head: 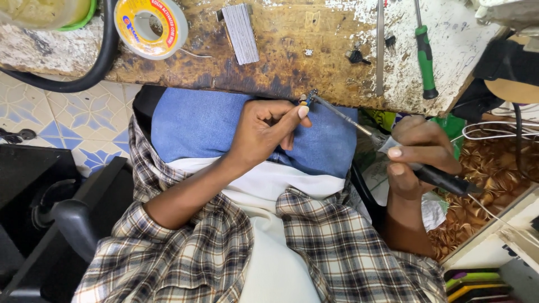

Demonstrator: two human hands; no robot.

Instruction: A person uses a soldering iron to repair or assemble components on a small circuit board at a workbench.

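Note:
My left hand [266, 132] pinches a tiny part with thin coloured wires [306, 101] between thumb and fingers, just under the worn wooden bench edge [281, 84]. In my right hand [418, 151] I grip a black-handled soldering iron [443, 179]; its metal shaft [342, 115] slants up-left and the tip touches the small part. Both hands hover over my lap, blue trousers [196, 126] and a checked shirt [337, 247] below them.
On the bench lie a solder reel with a yellow label [150, 27], a grey ridged block [240, 32], a green-handled screwdriver [425, 53], a thin metal rod [380, 45] and a black hose [84, 76]. White wires [494, 132] lie right; a black chair arm [76, 224] sits left.

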